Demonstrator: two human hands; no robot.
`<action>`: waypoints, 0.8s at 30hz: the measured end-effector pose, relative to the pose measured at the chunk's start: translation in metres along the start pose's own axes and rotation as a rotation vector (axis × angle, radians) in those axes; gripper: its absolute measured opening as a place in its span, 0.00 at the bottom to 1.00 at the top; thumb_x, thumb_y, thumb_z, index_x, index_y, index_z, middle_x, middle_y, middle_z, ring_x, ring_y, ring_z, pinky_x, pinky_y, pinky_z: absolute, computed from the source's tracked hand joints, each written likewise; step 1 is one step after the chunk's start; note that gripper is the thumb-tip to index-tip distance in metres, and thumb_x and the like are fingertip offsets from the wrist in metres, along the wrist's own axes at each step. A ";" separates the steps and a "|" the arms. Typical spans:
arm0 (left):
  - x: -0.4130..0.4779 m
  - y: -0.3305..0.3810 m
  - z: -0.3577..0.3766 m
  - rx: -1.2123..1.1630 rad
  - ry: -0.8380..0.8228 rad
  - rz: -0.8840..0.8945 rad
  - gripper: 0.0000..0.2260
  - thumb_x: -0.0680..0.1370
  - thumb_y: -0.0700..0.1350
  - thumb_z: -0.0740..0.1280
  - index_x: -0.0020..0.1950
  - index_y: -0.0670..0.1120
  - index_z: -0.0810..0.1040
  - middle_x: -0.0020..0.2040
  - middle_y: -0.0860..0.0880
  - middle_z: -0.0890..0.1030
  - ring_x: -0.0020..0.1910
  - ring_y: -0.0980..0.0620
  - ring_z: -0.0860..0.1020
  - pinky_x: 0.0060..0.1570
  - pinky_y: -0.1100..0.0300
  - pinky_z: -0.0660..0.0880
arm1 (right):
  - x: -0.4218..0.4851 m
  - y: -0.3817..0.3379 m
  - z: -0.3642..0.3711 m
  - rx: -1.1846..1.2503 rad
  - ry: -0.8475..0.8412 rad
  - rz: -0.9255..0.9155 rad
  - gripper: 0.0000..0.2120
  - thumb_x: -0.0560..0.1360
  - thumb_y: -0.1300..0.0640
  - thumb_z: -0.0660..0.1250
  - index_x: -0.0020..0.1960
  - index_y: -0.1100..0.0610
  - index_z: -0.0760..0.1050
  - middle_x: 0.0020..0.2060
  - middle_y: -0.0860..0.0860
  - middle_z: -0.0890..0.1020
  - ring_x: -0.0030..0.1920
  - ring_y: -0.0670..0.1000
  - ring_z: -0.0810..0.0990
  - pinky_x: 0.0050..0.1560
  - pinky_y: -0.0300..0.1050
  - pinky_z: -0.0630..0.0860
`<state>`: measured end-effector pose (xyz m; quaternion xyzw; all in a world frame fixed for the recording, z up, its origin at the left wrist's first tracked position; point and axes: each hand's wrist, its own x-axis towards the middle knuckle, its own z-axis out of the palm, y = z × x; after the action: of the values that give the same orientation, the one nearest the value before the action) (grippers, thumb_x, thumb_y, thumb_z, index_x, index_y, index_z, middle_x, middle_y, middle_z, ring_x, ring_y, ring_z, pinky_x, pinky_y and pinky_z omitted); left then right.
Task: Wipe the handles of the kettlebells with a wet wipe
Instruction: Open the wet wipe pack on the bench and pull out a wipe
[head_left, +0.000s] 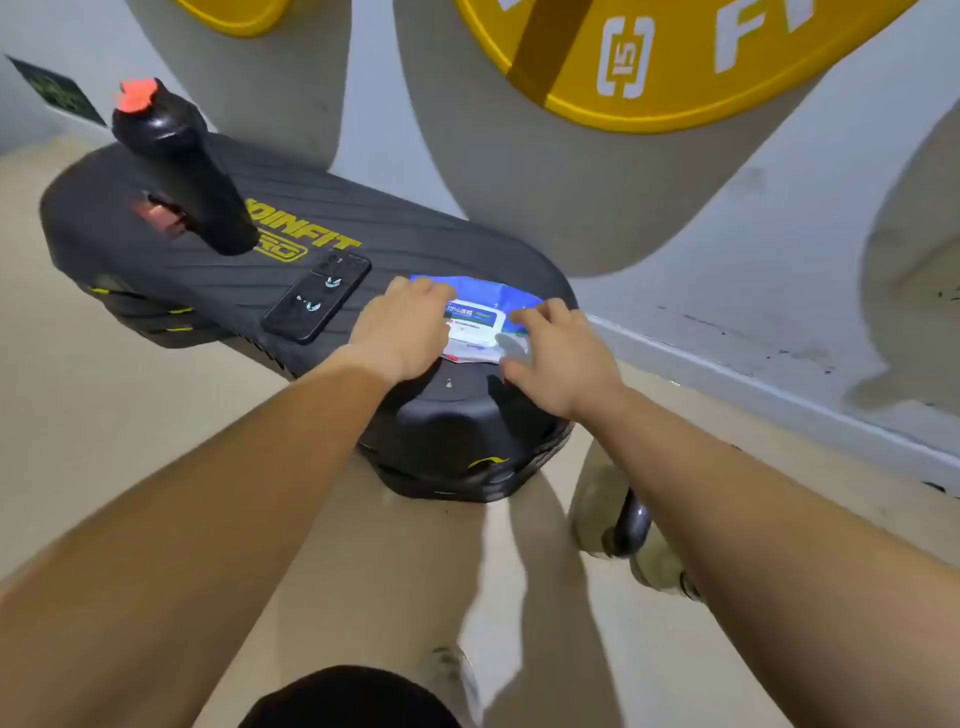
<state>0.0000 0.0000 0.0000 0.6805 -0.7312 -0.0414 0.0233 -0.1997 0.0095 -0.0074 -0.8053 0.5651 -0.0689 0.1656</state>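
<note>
At the upper left of the frame a black bottle (179, 166) with an orange-red cap stands on a long black padded bench (156, 244), the counter here, marked with yellow lettering. Right of the bottle, near the frame's centre, a dark phone (317, 296) lies flat on the counter.

Just right of the phone, the left hand (402, 330) rests palm down on the left end of a pack of wet wipes (480, 322), its fingers spread flat over the blue wrapper; this grip presses down rather than closing around anything. The pack lies on the counter's near right end, blue at the back with a white label on top.

The right hand (558, 358) sits at the pack's right side, fingers bent and fingertips touching the label area and the pale flap there; whether this grip has pinched a wipe or the flap cannot be told, since the spot is blurred.

Lower right of centre, below the right forearm, a kettlebell (631, 525) stands on the beige floor (104, 415) just beside the counter's end; its dark handle shows, while the body is blurred and partly hidden by the arm. It is well apart from both hands.

Along the top of the frame, large yellow weight plates (675, 78) are pictured on the grey wall (727, 234).
</note>
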 end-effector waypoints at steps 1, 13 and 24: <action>0.008 -0.002 0.002 -0.003 0.038 0.022 0.21 0.80 0.44 0.62 0.73 0.49 0.68 0.69 0.45 0.72 0.66 0.41 0.69 0.60 0.46 0.70 | 0.010 -0.002 0.005 -0.008 0.047 -0.028 0.26 0.78 0.46 0.64 0.75 0.52 0.68 0.69 0.54 0.70 0.67 0.60 0.70 0.63 0.57 0.74; 0.049 -0.024 0.056 -0.172 -0.084 0.082 0.32 0.74 0.53 0.71 0.76 0.52 0.63 0.74 0.54 0.68 0.70 0.48 0.67 0.64 0.53 0.68 | 0.060 0.015 0.059 0.287 0.131 0.093 0.36 0.71 0.46 0.76 0.75 0.50 0.67 0.70 0.47 0.76 0.69 0.53 0.72 0.68 0.51 0.70; 0.041 -0.022 0.072 -0.096 0.240 0.160 0.18 0.80 0.50 0.54 0.58 0.43 0.79 0.56 0.44 0.82 0.51 0.38 0.80 0.45 0.46 0.76 | 0.058 0.020 0.068 0.437 0.221 0.122 0.35 0.69 0.48 0.79 0.72 0.50 0.70 0.66 0.45 0.79 0.67 0.51 0.75 0.71 0.52 0.69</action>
<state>0.0123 -0.0404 -0.0745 0.6180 -0.7724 0.0074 0.1464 -0.1765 -0.0375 -0.0822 -0.7023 0.5991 -0.2668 0.2769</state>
